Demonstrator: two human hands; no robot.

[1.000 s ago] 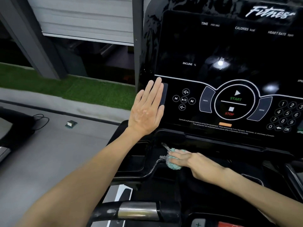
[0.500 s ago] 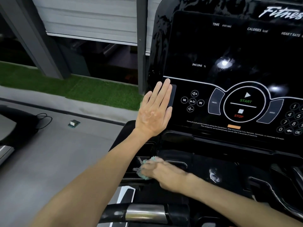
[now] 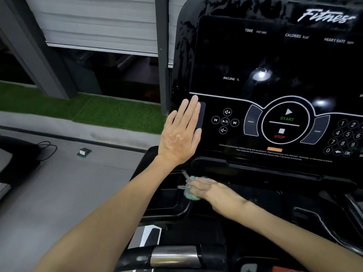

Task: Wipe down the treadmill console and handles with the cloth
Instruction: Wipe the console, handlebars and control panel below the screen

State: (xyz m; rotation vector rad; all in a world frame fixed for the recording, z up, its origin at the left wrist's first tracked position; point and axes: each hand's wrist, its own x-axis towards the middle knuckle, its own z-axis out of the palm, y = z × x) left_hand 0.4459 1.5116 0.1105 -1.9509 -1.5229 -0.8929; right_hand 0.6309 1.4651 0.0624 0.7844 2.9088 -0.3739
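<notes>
Gleaming black console point(image 3: 225, 55) beside grey floor point(image 3: 59, 193), green turf point(image 3: 117, 114)

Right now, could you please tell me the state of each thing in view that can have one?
treadmill console: display dark, no readouts lit.
left hand: flat, fingers straight, on the treadmill console's left edge.
teal cloth: bunched up below the treadmill console.
right hand: fingers pressing on the teal cloth.
roller shutter: partly raised.

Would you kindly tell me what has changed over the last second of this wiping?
The right hand, pressing the cloth, swept left along the tray below the console, then came partway back right. The left hand stayed flat on the console's left edge.
</notes>
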